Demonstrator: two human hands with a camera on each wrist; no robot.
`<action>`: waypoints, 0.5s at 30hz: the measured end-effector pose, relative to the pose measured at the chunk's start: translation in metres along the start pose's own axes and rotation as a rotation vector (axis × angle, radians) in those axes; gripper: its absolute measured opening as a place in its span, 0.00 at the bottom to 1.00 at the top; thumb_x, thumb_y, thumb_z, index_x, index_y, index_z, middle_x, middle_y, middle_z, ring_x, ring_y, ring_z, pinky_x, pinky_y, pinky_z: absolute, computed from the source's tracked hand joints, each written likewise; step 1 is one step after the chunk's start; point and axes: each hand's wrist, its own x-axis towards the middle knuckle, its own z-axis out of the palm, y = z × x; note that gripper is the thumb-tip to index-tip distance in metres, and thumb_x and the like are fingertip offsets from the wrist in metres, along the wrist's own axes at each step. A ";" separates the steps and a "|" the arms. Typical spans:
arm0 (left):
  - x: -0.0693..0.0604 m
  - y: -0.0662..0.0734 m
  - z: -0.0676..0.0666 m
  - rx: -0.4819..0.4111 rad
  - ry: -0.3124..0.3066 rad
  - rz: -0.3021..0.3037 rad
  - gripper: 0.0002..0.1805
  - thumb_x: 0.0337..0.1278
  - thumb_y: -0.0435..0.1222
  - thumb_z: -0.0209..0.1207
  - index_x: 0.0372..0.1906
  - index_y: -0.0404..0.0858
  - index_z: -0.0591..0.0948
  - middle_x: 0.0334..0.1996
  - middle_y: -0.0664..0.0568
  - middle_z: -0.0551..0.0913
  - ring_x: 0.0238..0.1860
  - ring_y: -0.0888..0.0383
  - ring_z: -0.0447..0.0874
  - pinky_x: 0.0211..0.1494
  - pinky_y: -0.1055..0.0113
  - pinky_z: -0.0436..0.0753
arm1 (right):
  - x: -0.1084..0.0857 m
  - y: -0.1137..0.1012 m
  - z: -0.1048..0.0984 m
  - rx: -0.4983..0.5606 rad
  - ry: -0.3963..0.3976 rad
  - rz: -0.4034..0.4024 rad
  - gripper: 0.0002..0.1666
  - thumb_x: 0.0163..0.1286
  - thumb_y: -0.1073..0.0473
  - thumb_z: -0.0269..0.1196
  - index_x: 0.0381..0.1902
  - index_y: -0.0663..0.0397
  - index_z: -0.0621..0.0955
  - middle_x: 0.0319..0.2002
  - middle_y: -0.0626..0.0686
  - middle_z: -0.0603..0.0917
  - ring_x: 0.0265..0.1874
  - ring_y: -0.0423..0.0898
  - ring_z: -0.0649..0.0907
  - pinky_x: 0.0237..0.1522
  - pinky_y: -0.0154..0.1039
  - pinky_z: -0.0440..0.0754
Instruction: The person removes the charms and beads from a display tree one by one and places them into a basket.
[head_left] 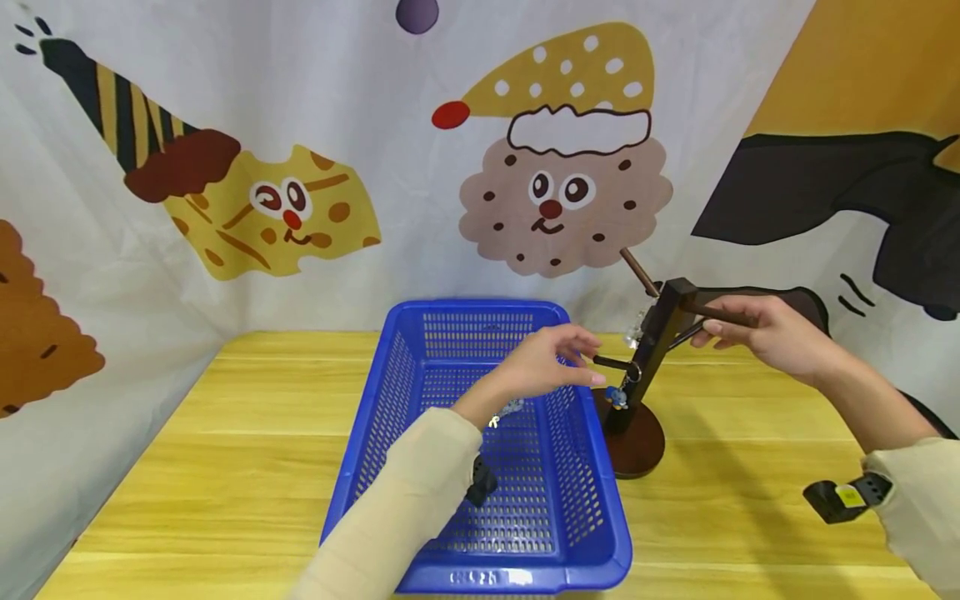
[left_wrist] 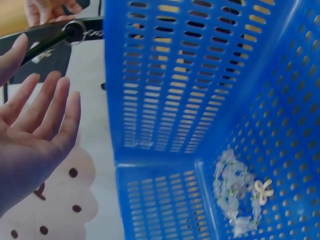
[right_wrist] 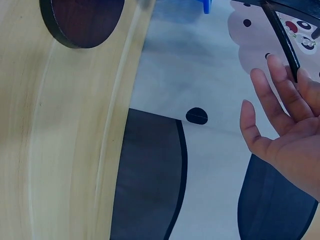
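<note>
Left hand (head_left: 543, 360) left of the stand (head_left: 655, 357), fingers apart, right hand (head_left: 780, 335) pinching a peg (right_wrist: 280, 37) at the stand's right, keychain (head_left: 617, 397) hanging at its left, basket (head_left: 480, 307) beside it.

1. A blue basket (head_left: 483, 306) sits on the table (head_left: 225, 467), a beaded piece (head_left: 513, 407) toward one o'clock inside.
2. The dark stand (head_left: 654, 346) rises at the basket's three o'clock, tilting toward one.
3. At the post's nine o'clock, the left hand (head_left: 543, 362) hovers with fingers parted, near a peg bearing a blue charm (head_left: 617, 397).
4. At three, the right hand (head_left: 783, 333) pinches another peg.
</note>
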 end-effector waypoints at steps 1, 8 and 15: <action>0.001 0.000 0.002 -0.005 0.007 -0.006 0.23 0.47 0.39 0.67 0.51 0.40 0.77 0.45 0.54 0.81 0.40 0.64 0.78 0.47 0.71 0.74 | 0.000 0.000 0.000 0.001 0.000 -0.001 0.12 0.69 0.67 0.51 0.47 0.68 0.76 0.31 0.52 0.84 0.33 0.38 0.82 0.35 0.31 0.79; 0.009 -0.003 0.017 0.000 0.053 -0.010 0.22 0.44 0.38 0.69 0.48 0.40 0.79 0.45 0.53 0.80 0.40 0.63 0.79 0.42 0.75 0.75 | -0.001 0.000 0.000 0.003 0.003 -0.009 0.12 0.69 0.66 0.51 0.46 0.68 0.76 0.31 0.55 0.84 0.33 0.39 0.82 0.35 0.31 0.79; 0.019 -0.004 0.031 -0.031 0.075 -0.040 0.21 0.43 0.37 0.69 0.47 0.39 0.80 0.44 0.54 0.81 0.41 0.60 0.80 0.39 0.77 0.75 | -0.001 0.002 0.000 -0.009 0.000 -0.029 0.12 0.69 0.67 0.52 0.47 0.68 0.76 0.30 0.51 0.84 0.33 0.37 0.82 0.34 0.30 0.79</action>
